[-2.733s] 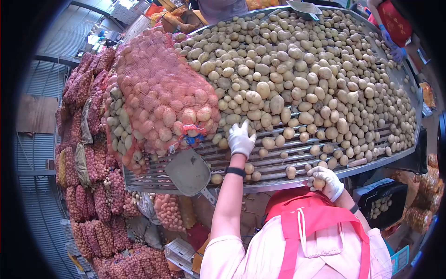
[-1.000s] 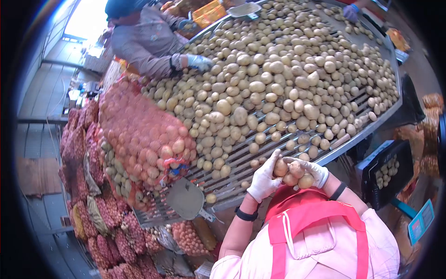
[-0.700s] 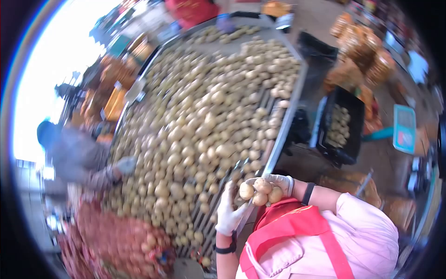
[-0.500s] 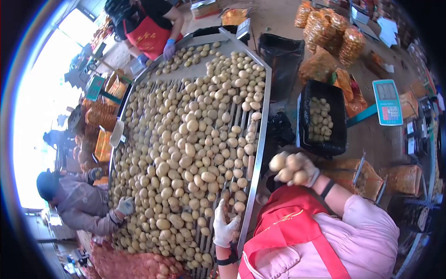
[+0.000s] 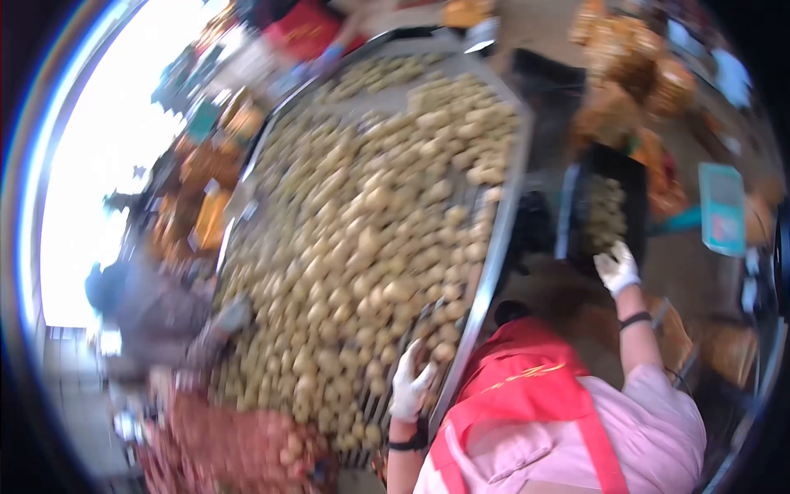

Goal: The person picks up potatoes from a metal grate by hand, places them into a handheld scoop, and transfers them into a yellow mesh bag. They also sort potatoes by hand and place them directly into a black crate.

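A slatted metal sorting table (image 5: pixel 501 251) is spread with many pale potatoes (image 5: pixel 370 243). My left hand (image 5: pixel 411 385), in a white glove, rests at its near right edge beside several potatoes. The thumb and fingers are apart, and I see no potato gripped there. To the right stands a black-lined crate (image 5: pixel 638 185) with a heap of potatoes (image 5: pixel 606 210) inside. My right hand (image 5: pixel 617 268), also gloved in white, is at the crate's near end with fingers spread and no potatoes in it.
A teal scale display (image 5: pixel 722 210) stands right of the crate. Filled orange mesh sacks (image 5: pixel 625 49) sit behind it. One co-worker (image 5: pixel 156 313) reaches over the table's left side; another in a red apron (image 5: pixel 303 31) stands at the far end. A red mesh sack (image 5: pixel 222 440) lies lower left.
My right hand has moved up and right to the crate, and the potatoes it held are out of it. My left hand stays at the table edge. The whole view has shifted and blurred.
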Tool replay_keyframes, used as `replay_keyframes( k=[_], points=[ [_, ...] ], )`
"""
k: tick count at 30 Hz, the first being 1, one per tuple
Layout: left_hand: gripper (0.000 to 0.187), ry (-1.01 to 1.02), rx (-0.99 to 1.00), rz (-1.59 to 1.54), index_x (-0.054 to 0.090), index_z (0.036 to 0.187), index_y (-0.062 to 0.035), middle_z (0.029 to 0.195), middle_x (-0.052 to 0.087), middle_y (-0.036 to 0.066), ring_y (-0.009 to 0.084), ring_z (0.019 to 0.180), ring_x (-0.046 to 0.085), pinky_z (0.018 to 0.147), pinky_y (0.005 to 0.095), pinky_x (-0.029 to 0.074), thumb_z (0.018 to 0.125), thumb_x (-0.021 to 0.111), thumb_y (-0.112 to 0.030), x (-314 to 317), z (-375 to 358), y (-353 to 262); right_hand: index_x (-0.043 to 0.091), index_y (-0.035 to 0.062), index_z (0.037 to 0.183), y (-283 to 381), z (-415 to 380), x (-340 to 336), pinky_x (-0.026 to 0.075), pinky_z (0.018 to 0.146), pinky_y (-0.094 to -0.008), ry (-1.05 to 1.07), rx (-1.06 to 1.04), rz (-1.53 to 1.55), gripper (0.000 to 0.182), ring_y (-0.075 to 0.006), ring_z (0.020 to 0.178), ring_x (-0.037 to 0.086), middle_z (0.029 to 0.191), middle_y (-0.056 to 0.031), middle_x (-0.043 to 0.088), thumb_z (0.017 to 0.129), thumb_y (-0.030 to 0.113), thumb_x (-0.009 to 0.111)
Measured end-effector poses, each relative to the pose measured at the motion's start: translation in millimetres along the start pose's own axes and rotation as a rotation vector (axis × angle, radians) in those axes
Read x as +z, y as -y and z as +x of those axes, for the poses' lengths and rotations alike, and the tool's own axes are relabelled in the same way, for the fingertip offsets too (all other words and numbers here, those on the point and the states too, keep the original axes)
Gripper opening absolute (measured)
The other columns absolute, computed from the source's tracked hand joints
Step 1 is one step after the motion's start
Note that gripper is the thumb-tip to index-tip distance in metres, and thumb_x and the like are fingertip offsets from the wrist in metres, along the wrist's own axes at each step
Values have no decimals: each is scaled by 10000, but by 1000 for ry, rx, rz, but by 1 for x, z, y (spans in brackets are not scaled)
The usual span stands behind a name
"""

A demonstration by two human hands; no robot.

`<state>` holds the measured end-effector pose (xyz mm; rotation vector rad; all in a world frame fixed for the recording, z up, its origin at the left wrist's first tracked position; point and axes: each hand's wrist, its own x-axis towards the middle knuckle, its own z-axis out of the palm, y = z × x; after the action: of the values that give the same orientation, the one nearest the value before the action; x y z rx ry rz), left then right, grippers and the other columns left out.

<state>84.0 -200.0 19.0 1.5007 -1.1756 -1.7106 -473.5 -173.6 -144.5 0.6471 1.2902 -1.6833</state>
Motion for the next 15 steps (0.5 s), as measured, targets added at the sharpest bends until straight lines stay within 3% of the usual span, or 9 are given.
replay_keyframes(
  k=[2,4,6,8,10,11,12,14,15],
  points=[
    [550,-160,23,41,468,1397,35,1371,546,167,245,1281,531,1079,361,416,905,652,-128,-23,-16,34,587,103,1258,-17,-2,11,587,863,-449,206,76,-22,384,-335,1034,633,1138,-164,637,941,309,650],
    [442,-430,35,255,572,1314,-6,1207,656,114,196,1110,626,973,328,482,902,662,-140,-47,-43,56,596,97,1291,-34,7,23,605,786,-406,357,207,-136,396,-297,1012,665,1249,-136,645,997,357,539],
    [326,-694,-91,24,642,1209,-4,1039,699,59,100,928,634,824,265,512,900,661,-107,-74,-72,82,595,103,1308,-56,29,32,611,676,-340,471,180,-297,389,-240,918,693,1237,-99,662,1023,340,480],
    [238,-966,-167,251,684,1119,-8,936,709,42,107,832,645,756,277,525,900,648,-95,-106,-103,110,604,143,1304,-74,8,62,619,713,-356,539,334,-412,367,-233,952,691,1265,-76,653,1033,340,454],
    [192,-1207,-174,238,699,1059,-17,849,718,48,119,714,637,670,297,527,894,641,-96,-130,-130,126,599,135,1309,-101,-18,95,612,679,-331,600,391,-508,373,-211,899,694,1231,-62,670,1028,340,466],
    [207,-1325,-335,345,692,1060,-22,825,725,101,169,656,656,627,332,530,881,645,-115,-141,-139,134,597,130,1312,-113,-34,107,608,663,-318,626,412,-551,376,-201,872,696,1214,-55,679,1026,340,473],
    [230,-1353,-480,429,695,1067,-41,899,720,162,255,755,696,694,384,539,863,658,-141,-146,-146,121,603,144,1305,-126,-57,122,601,646,-304,610,402,-601,365,-189,863,684,1203,-47,675,1025,339,473],
    [242,-1430,-291,452,701,1069,-64,975,710,173,322,885,688,789,416,534,849,657,-152,-175,-147,187,603,154,1301,-151,-91,145,590,631,-285,591,405,-728,355,-172,847,666,1194,-35,665,1024,335,473],
    [256,-1430,-118,601,704,1081,-88,1027,701,161,332,953,666,859,427,517,841,652,-160,-179,-140,186,587,165,1319,-164,-105,153,576,627,-264,572,379,-789,374,-167,849,661,1216,-21,645,1022,361,472]
  ],
)
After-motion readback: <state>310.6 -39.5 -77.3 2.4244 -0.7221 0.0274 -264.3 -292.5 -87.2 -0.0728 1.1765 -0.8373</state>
